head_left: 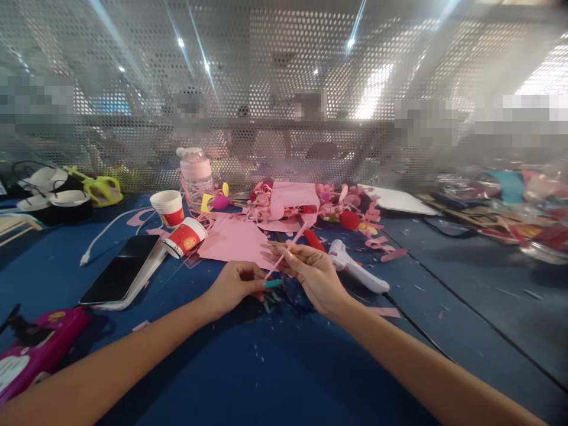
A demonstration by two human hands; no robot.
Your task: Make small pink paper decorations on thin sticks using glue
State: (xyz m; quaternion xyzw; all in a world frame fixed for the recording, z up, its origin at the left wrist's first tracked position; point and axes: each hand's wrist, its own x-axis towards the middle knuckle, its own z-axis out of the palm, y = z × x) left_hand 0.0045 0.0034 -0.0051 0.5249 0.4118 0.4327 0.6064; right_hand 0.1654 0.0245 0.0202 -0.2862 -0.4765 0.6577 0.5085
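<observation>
A thin pink strip [298,238], apparently paper, slants up to the right between my two hands above the blue table. My left hand [234,287] is closed, pinching the strip's lower end. A small teal piece [273,284] sticks out at those fingertips; what it is I cannot make out. My right hand [318,277] is closed on the strip further up, between thumb and fingers. Behind the hands lies a pink paper sheet [233,239]. Just right of my right hand rests a white glue gun [361,271] with a black cord.
Pink paper scraps [288,201] are heaped at the back, near a red disc [349,220]. Left stand paper cups [167,207], one tipped over [185,238], a bottle [195,171] and a phone [122,269]. A magenta object [48,337] sits front left; a perforated screen [266,71] rises behind.
</observation>
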